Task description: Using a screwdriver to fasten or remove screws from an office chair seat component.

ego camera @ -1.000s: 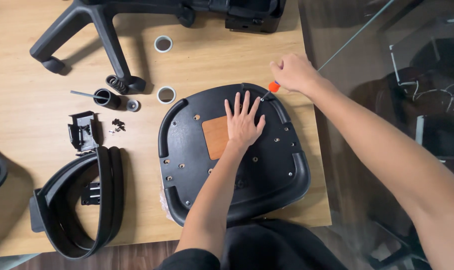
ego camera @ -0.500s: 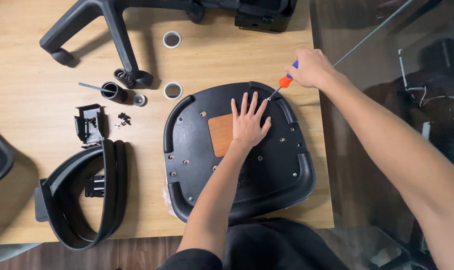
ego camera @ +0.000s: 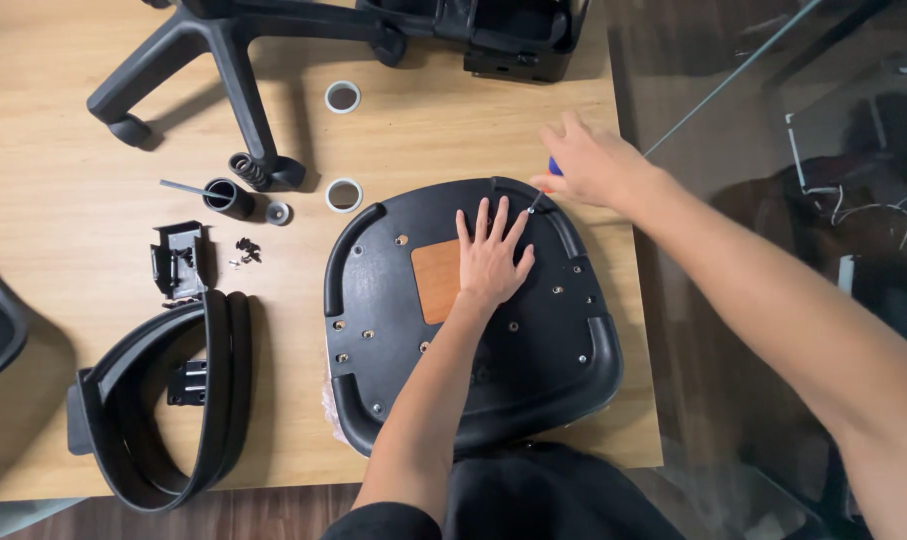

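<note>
At the centre of the frame, on a light wooden table (ego camera: pixel 63 120), one black chair seat pan (ego camera: pixel 533 380) lies underside up, a single brown square patch (ego camera: pixel 436 280) at its middle. The left hand (ego camera: pixel 491 255) lies flat on the pan just right of that patch, fingers spread and holding nothing. The right hand (ego camera: pixel 591 165), at the pan's upper right rim, has its grip clamped around one screwdriver (ego camera: pixel 541 190) with a blue-and-red handle; the tip meets the pan beside the left fingertips. Two white rings (ego camera: pixel 342 97) rest on the table above the pan, one higher than the other. One black five-star chair base (ego camera: pixel 233 60) fills the upper left. Two curved black armrests (ego camera: pixel 173 400) lie nested at lower left, below one small black bracket (ego camera: pixel 178 258) and a scatter of screws (ego camera: pixel 245 250) too small to count.
</note>
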